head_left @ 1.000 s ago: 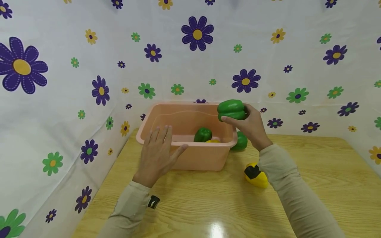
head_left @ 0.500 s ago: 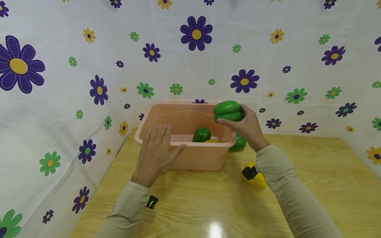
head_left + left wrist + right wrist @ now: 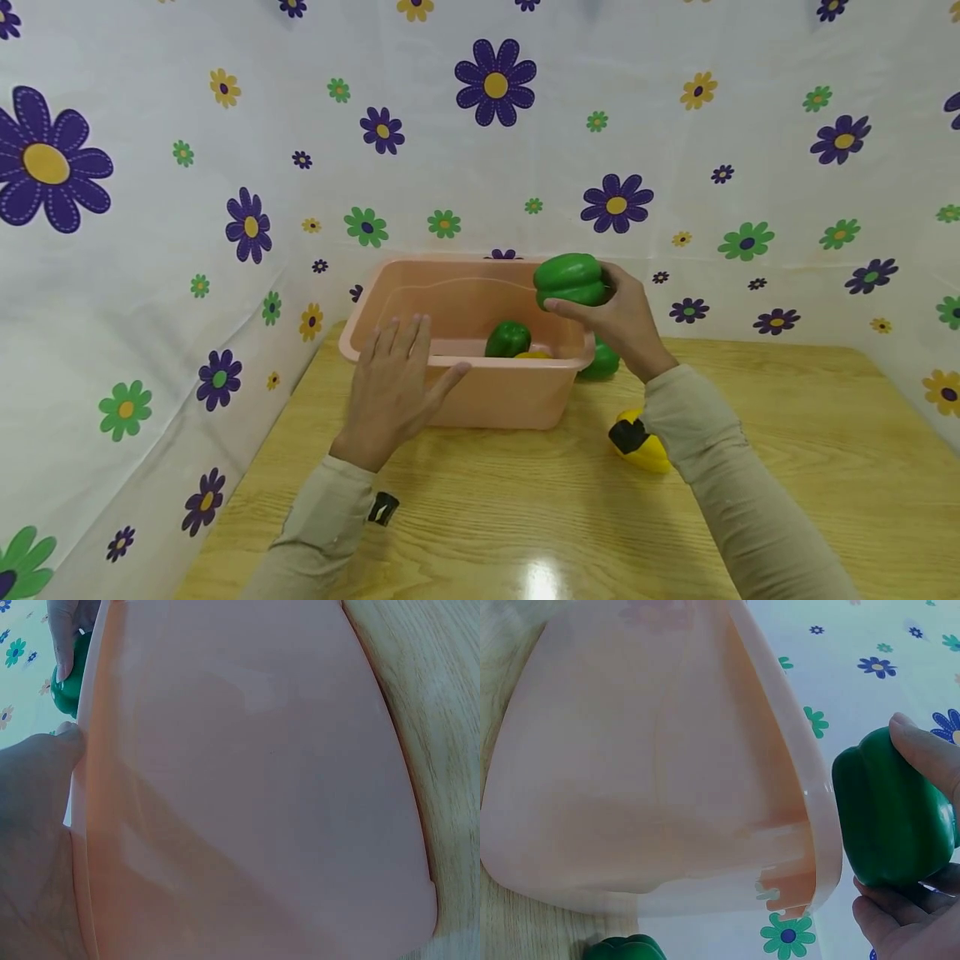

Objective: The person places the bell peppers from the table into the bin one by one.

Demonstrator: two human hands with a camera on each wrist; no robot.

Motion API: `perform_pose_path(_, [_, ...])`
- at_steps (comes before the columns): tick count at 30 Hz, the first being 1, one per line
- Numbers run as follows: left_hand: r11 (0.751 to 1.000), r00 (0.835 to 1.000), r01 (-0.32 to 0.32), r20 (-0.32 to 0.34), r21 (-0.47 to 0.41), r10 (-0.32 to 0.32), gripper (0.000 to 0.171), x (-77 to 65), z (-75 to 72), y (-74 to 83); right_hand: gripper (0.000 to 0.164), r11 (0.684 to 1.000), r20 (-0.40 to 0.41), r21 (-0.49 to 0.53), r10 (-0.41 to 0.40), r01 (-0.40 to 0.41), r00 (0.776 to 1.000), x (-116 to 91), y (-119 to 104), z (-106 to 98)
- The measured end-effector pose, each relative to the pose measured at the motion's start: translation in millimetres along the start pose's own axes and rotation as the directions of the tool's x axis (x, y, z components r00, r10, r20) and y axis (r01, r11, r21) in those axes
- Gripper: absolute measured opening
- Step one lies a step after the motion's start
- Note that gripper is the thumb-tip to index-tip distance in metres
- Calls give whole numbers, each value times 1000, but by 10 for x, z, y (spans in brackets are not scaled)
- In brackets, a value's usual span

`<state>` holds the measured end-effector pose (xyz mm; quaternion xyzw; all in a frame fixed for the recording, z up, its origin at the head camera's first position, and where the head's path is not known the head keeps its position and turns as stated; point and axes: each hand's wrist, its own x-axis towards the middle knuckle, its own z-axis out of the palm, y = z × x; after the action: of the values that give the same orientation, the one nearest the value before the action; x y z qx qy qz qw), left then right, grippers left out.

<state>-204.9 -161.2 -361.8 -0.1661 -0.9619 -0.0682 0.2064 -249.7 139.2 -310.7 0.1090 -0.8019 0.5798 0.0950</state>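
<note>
My right hand (image 3: 626, 321) grips a green bell pepper (image 3: 568, 280) above the right end of a peach plastic tub (image 3: 495, 398). In the right wrist view the thumb lies on one side of the held pepper (image 3: 891, 806) and fingers on the other, beside the tub's rim. My left hand (image 3: 390, 392) rests on the tub's near rim at the left, fingers straight and thumb spread along it. Inside the tub lie another green pepper (image 3: 508, 340) and a yellow thing (image 3: 534, 355), mostly hidden by the near wall.
A green pepper (image 3: 602, 360) stands on the wooden table (image 3: 480, 508), partly behind the tub's right end. Nearer, by the right sleeve, lies a yellow pepper (image 3: 648, 454) with a black patch. A small black object (image 3: 384, 508) sits by the left sleeve. Flowered cloth (image 3: 525, 167) hangs behind.
My right hand has moved slightly left with the green pepper, further over the tub. The left hand stays on the rim.
</note>
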Motion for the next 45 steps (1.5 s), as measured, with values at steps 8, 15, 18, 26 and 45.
perform_pose_path(8, [1000,1000,8,9,-9,-8,92,-3,-10,-2,91,1000,2,7,-5,5,1000,28,1,-3])
perform_pose_path(15, [1000,1000,15,27,-8,-15,93,-4,-12,0,95,1000,-6,4,-16,16,1000,41,-17,-16])
perform_pose_path(18, [1000,999,17,29,-11,-17,93,-7,-15,1,95,1000,-8,-5,-12,12,1000,40,-15,-27])
perform_pose_path(26, [1000,1000,12,25,-12,-12,92,-3,-22,4,95,1000,-22,-26,-2,1,1000,22,-21,-109])
perform_pose_path(45, [1000,1000,10,30,-14,-10,92,0,-6,-9,96,990,-9,-122,65,-65,998,-117,93,-468])
